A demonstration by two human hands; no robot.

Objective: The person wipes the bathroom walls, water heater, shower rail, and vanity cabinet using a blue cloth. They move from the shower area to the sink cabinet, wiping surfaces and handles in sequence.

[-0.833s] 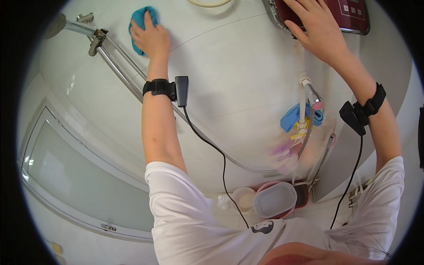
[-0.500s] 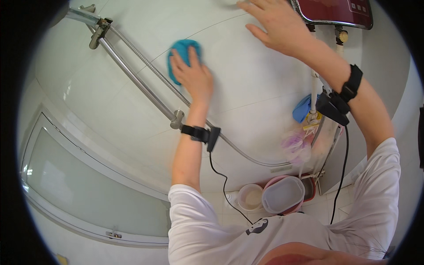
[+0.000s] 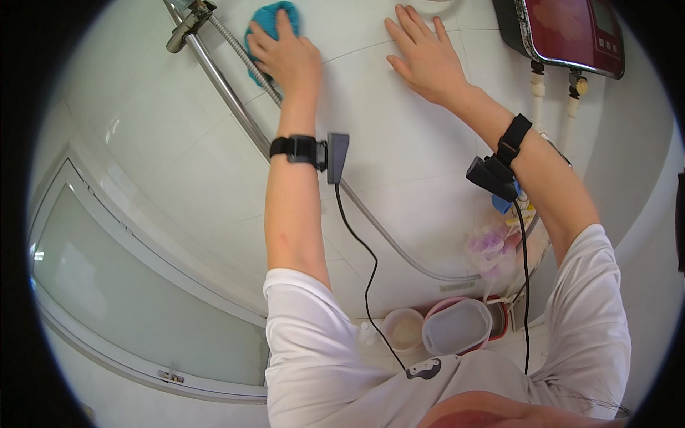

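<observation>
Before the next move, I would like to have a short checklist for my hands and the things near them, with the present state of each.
1. Left hand on the blue cloth: ok, fingers spread over it.
2. Right hand empty: ok.
3. Right hand pressing on the tiled wall: cannot tell.
4. Right hand apart from the red wall unit: ok, a gap shows.
5. Blue cloth clear of the shower hose: not ok, the hose crosses its edge in this view.
</observation>
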